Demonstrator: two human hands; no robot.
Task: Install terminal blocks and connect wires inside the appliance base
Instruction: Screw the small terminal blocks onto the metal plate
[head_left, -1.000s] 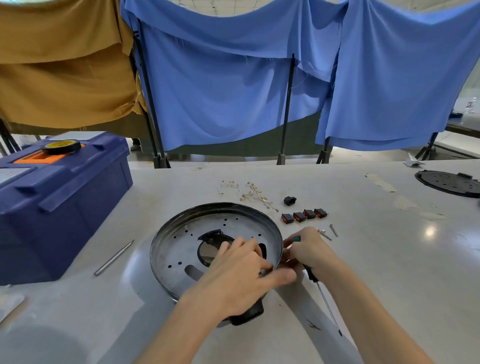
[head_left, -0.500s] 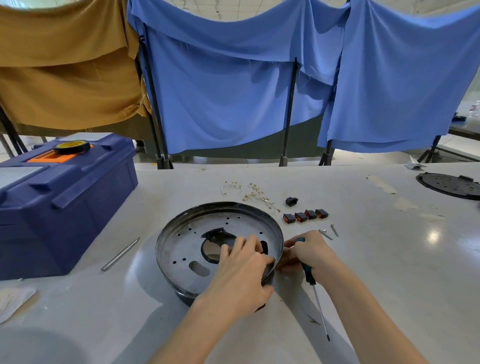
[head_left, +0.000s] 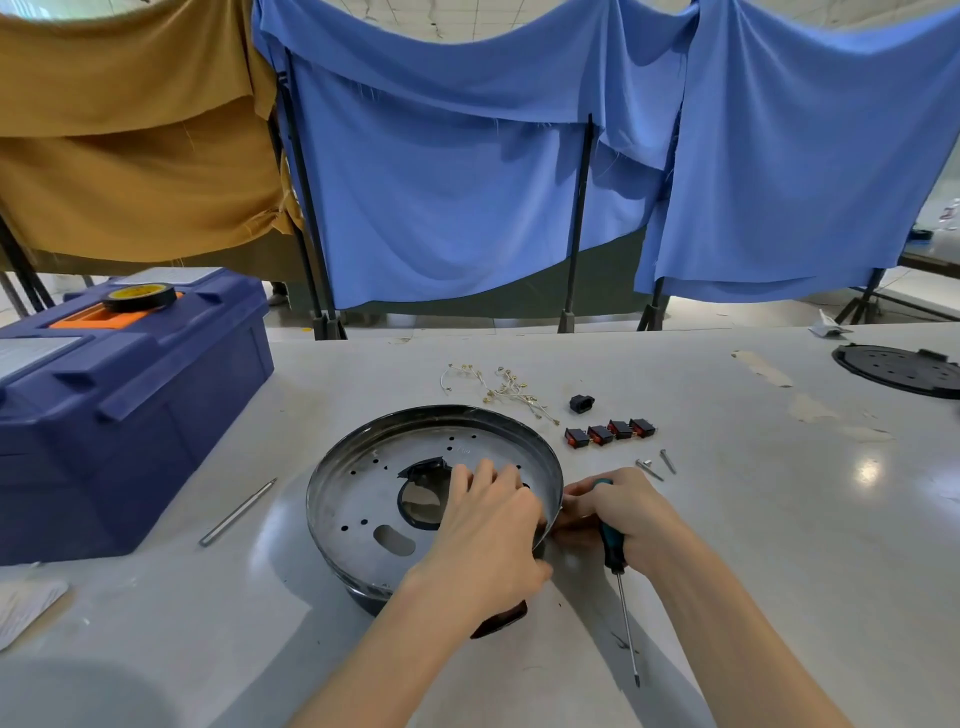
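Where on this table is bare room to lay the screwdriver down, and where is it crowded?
Free: the table patch between the right hand holding the screwdriver and the black plate; also between the metal rod and the appliance base. Crowded: behind the base, with wire terminals, switches and screws.

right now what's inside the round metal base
The metal base shows a perforated floor, an oblong slot and a black-rimmed central opening. The left hand lies inside over its right part, so anything under it is hidden.
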